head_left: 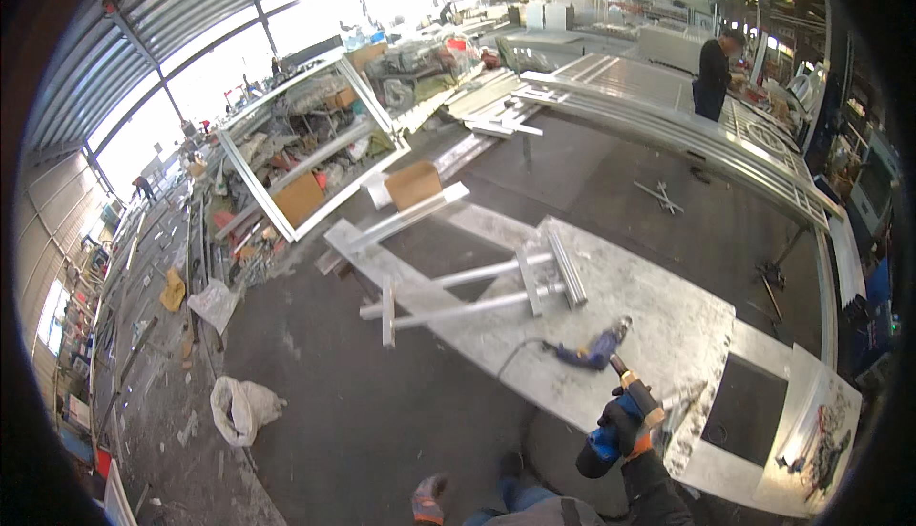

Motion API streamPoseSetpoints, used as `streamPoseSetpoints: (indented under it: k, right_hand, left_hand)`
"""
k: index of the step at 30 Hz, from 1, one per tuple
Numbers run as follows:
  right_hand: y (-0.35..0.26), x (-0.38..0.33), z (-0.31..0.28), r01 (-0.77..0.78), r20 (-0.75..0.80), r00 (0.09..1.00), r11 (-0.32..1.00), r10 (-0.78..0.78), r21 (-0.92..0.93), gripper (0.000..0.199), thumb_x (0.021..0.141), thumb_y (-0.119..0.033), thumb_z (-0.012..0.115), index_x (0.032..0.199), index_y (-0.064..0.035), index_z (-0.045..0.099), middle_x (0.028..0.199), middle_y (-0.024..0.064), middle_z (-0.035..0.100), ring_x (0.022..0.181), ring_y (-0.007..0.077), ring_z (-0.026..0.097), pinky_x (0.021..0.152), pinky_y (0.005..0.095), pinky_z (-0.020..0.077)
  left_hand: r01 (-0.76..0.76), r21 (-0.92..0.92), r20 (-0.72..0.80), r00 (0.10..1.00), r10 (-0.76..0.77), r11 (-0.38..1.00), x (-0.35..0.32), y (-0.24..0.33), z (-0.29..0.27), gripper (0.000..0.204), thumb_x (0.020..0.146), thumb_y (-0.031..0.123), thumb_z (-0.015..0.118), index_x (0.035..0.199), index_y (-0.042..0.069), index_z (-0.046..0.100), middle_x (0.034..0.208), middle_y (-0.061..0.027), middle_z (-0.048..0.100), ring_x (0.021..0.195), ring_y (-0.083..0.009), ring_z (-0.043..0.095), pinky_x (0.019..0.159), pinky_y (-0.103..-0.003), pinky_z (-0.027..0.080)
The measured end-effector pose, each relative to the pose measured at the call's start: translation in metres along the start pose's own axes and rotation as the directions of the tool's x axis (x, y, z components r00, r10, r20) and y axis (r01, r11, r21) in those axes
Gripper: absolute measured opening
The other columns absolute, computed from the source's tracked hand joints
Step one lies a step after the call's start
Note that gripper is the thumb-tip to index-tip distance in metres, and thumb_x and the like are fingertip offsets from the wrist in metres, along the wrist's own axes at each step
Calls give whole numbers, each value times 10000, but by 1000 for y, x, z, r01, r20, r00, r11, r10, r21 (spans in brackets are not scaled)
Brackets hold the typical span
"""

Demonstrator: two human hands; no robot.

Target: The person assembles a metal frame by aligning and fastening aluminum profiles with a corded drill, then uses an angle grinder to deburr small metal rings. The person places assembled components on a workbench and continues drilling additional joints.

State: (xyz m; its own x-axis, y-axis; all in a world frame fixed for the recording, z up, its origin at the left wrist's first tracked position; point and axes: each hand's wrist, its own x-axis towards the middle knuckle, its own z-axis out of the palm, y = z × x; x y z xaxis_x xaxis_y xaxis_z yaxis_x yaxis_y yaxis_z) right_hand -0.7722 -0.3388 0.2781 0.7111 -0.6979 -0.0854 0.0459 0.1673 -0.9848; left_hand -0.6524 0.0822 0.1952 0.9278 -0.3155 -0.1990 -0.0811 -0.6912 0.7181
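While right hand (625, 426) grips one blue drill (620, 421), second drill (593, 347) on table (658, 316), left hand unseen

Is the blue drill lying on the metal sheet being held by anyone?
No. That blue corded drill lies alone on the metal sheet, while the right hand grips a separate blue and orange drill.

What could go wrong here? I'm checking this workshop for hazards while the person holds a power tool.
The right hand grips a blue drill pointing over the metal panel; a slip could gouge it. The corded drill on the panel trails a cable off its edge, a possible snag. Loose bars could roll.
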Motion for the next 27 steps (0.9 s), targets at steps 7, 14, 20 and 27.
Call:
streamPoseSetpoints:
  k: [7,14,20,27]
  right_hand:
    - [-1,91,52,-162,-145,979,981,146,-103,248,817,-101,679,1027,-47,559,650,44,564,531,157,565,482,298,472]
    - [11,145,82,-362,-318,877,930,362,60,251,833,-75,684,1049,-55,558,671,38,566,532,161,566,495,310,486]
    - [23,183,122,-479,-480,735,868,480,134,242,841,-70,686,1047,-59,559,703,49,587,554,167,584,509,312,498]
    - [17,234,167,-621,-597,558,767,576,160,281,832,-82,744,1071,-52,598,747,35,622,613,126,599,550,298,491]
  left_hand:
    - [-301,137,51,954,297,944,168,34,47,312,875,338,696,1104,127,710,1125,-130,698,1041,-353,650,873,-445,531]
    - [-483,72,272,851,449,872,377,123,118,335,905,305,669,1163,91,679,1094,-153,700,1049,-343,659,888,-423,523]
    - [-596,138,395,766,508,791,509,176,209,309,902,280,657,1163,116,670,1167,-152,657,1061,-377,613,891,-464,500]
    - [-670,23,503,649,571,742,593,228,273,380,884,349,660,1199,137,644,1180,-123,626,1069,-336,607,920,-467,469]
